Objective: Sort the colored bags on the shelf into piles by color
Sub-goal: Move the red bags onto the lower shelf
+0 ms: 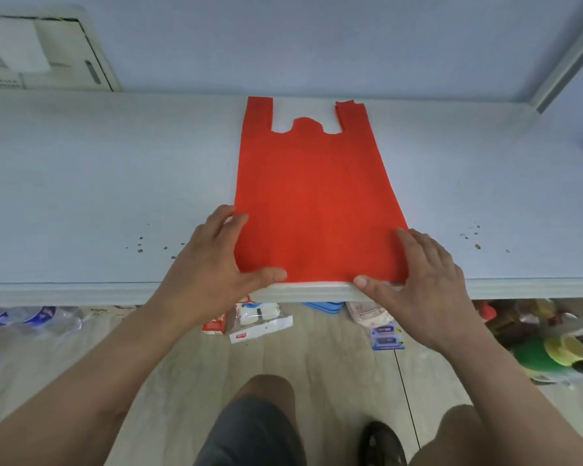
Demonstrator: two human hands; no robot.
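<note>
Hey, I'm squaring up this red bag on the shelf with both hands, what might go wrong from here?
1. The red bag has its bottom edge right at the shelf's front lip; a tug toward you may slide it off onto the floor.
2. The far right handle looks layered and uneven, so the pile may end up misaligned.
3. The left hand and right hand press only the near corners, so the far end could shift or wrinkle.
</note>
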